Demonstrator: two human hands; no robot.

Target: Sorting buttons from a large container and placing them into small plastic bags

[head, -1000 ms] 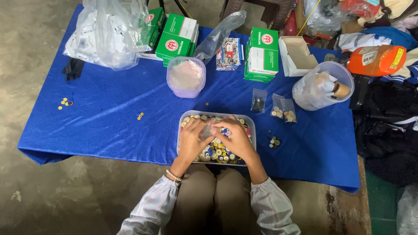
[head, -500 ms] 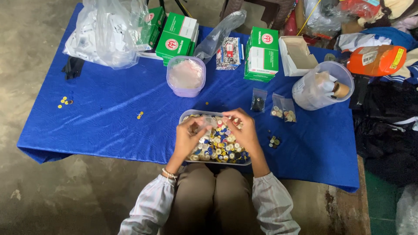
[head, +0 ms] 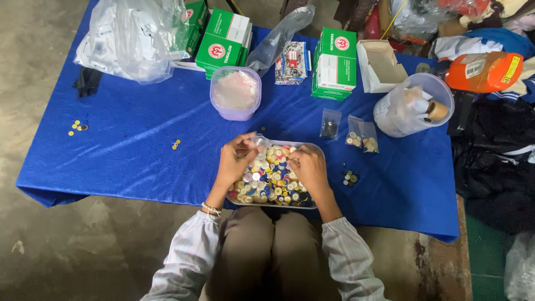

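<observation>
A clear plastic tray full of mixed coloured buttons sits at the near edge of the blue cloth, just in front of my knees. My left hand hovers over the tray's left side and pinches a small clear plastic bag at its top corner. Over the tray's right side, my right hand has its fingertips pinched together on something small, apparently a button. The hands are a short way apart above the buttons.
A blue cloth covers the low table. On it are a lilac tub, green boxes, an open white box, a clear jar, small filled bags, loose buttons and a large plastic bag.
Both hands have lifted out of the buttons, come up together at the tray's far edge, then parted slightly, with the small clear bag now showing at my left hand.
</observation>
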